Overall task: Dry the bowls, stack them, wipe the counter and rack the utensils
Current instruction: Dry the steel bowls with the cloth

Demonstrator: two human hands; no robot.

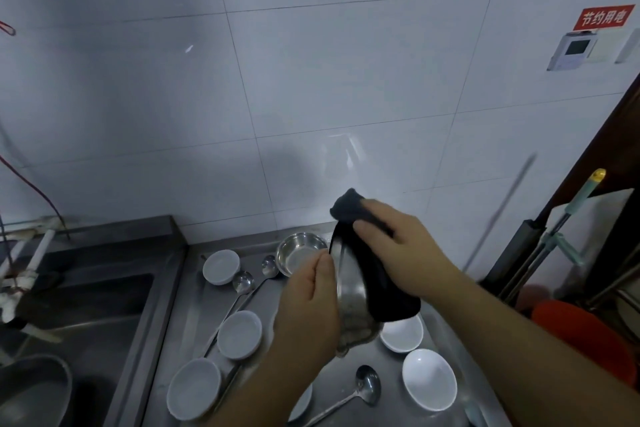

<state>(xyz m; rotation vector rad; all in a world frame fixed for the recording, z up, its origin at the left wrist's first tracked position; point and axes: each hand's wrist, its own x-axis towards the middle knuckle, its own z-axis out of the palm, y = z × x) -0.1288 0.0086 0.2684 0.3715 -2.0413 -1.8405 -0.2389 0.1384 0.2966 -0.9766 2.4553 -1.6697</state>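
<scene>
Steel bowl (351, 302) gripped by left hand (308, 308), right hand (401, 246) fingers (372, 230) pressing dark cloth (377, 284) on it

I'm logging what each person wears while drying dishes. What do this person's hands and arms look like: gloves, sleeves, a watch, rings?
Both are bare. The left hand and right hand wear no gloves, and no ring shows on the visible fingers. Both forearms are uncovered as far as the frame edge: no sleeve, watch or bracelet in view. Anything worn higher up is out of frame.

White bowl (300, 404) mostly behind the left forearm, steel basin (33, 392) cut by the frame edge
</scene>
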